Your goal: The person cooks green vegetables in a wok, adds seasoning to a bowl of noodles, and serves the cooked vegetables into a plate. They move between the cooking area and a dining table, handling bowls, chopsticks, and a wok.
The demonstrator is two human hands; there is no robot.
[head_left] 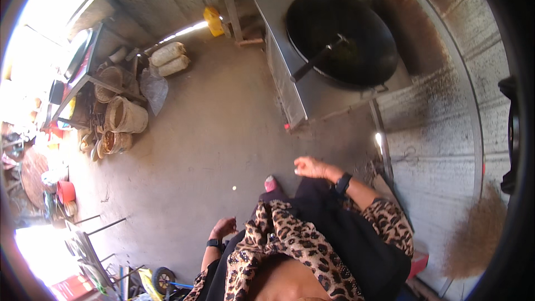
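My right hand [311, 168] hangs in front of my right thigh, fingers loosely bent, with nothing in it. Lower and to the left, my left hand [224, 226] hangs at my side; its fingers are partly turned away and I see no object in it. Ahead to the right, a large black wok [340, 12] sits on a metal stove [288, 92]. Across the wok's near rim lies a long-handled cooking tool [313, 63], its handle sticking out over the stove top. Greenish residue shows on the wok's bottom. Both hands are apart from these things.
Bare floor [209, 133] stretches ahead. On the left are a woven basket [109, 83], white buckets [126, 115] and a plastic bag [154, 88]. White sacks [169, 58] and a yellow container [214, 21] stand by the far wall. A straw broom [476, 234] is at right.
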